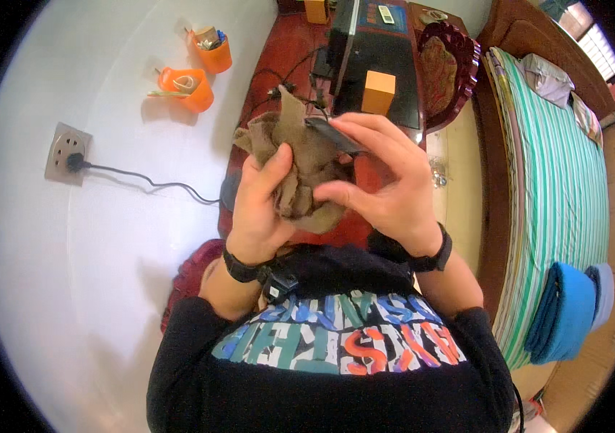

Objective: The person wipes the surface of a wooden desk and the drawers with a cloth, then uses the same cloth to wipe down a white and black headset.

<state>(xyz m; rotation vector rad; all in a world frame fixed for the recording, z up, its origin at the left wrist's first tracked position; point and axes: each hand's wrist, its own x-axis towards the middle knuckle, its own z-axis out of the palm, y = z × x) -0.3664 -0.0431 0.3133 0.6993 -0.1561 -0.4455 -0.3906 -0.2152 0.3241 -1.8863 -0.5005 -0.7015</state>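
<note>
A crumpled brown cloth [311,155] is bunched up in front of my chest. My left hand [262,206] grips its left side, the thumb pressed on top of the folds. At the cloth's upper right lies a dark, flat piece [332,136]; I cannot make out its kind. The fingertips of my right hand [394,180] rest on that piece, while the thumb touches the cloth lower down. Part of the dark piece is hidden by my right fingers and the folds. Each wrist wears a black band.
Beyond my hands stands a dark red table [271,54] with a black surface, cables and an orange box [378,92]. Two orange holders [195,97] hang on the left wall by a socket [69,155] with a plugged-in cord. A carved chair [451,72] and a striped bed [560,180] are right.
</note>
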